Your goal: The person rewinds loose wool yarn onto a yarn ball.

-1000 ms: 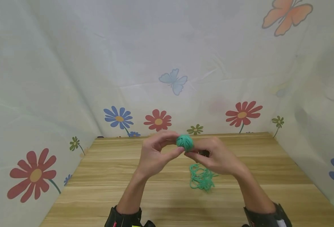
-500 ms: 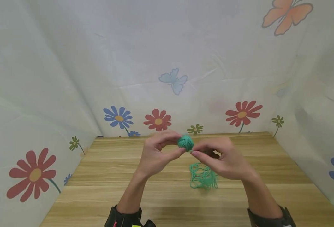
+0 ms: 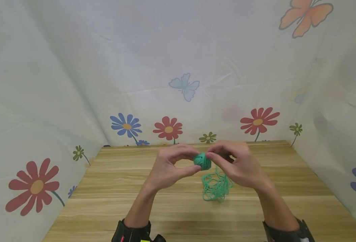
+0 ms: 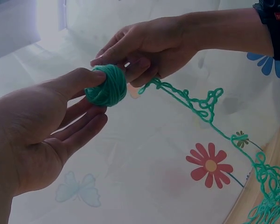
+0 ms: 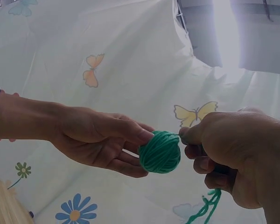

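A small ball of green yarn [image 3: 202, 161] is held up over the table between the thumb and fingers of my left hand [image 3: 172, 166]. My right hand [image 3: 237, 164] is right beside the ball, its thumb and forefinger pinching the yarn strand close to the wound surface. In the left wrist view, tangled loose yarn [image 4: 210, 105] trails from under the right hand down to the table. A loose heap of the same yarn [image 3: 215, 188] lies on the tabletop below the hands. The right wrist view shows the ball [image 5: 159, 152] with strands wound in several directions.
The wooden table [image 3: 120, 201] spreads out beneath both hands. A pale cloth [image 3: 141, 50] printed with flowers and butterflies rises behind it and along both sides. Dark bands [image 3: 132, 232] wrap the wrists.
The right hand first moved out from the ball, then rose along its upper right side with the strand. The ball shifted slightly right and down in the left hand.
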`<state>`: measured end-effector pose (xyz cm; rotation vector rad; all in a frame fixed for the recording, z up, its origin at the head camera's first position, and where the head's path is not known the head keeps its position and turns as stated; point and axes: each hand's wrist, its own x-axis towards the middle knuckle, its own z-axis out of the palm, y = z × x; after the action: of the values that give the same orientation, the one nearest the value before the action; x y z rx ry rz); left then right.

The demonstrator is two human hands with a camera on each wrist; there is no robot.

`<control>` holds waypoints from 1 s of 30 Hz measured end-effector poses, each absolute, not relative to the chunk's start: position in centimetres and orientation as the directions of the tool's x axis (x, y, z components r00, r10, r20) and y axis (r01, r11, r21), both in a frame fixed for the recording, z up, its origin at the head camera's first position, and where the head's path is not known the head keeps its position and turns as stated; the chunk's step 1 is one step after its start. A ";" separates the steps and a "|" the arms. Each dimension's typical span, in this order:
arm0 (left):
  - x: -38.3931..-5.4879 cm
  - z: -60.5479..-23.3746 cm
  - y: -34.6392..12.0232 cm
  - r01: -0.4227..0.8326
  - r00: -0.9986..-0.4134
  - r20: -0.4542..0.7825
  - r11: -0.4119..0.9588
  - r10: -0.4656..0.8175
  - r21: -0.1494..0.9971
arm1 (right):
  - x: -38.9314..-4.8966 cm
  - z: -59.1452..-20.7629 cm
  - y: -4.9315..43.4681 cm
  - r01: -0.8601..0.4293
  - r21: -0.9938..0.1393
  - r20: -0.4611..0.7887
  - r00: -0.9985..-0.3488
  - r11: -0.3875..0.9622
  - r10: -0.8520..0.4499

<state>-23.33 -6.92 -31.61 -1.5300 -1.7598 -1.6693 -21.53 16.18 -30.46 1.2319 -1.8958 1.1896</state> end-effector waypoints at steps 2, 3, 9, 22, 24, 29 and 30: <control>-23.4 -31.7 -6.9 0.799 -0.390 0.776 -0.236 0.496 0.553 | -21.7 -30.7 16.3 -0.900 -0.384 0.813 -0.436 0.209 -0.386; -23.4 -31.7 -6.9 0.798 -0.384 0.776 -0.242 0.501 0.552 | -21.9 -30.8 16.4 -0.892 -0.395 0.808 -0.451 0.219 -0.380; -23.2 -31.4 -6.9 0.792 -0.359 0.768 -0.262 0.531 0.551 | -22.8 -31.6 16.4 -0.839 -0.470 0.762 -0.542 0.273 -0.354; -22.8 -31.3 -6.8 0.796 -0.317 0.772 -0.288 0.551 0.533 | -21.4 -29.5 14.8 -0.782 -0.463 0.733 -0.602 0.417 -0.316; -22.8 -31.3 -6.8 0.791 -0.324 0.780 -0.299 0.535 0.534 | -21.6 -29.8 15.0 -0.793 -0.456 0.731 -0.593 0.404 -0.338; -22.8 -31.2 -6.8 0.786 -0.354 0.804 -0.314 0.477 0.533 | -23.0 -31.4 15.7 -0.826 -0.436 0.708 -0.560 0.357 -0.431; -22.8 -31.2 -6.8 0.790 -0.359 0.810 -0.312 0.463 0.528 | -23.3 -31.7 15.8 -0.833 -0.434 0.703 -0.551 0.343 -0.450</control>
<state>-22.79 -6.85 -31.17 -1.5891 -1.6507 -1.7222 -23.29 15.82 -31.71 1.1207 -2.1472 1.0984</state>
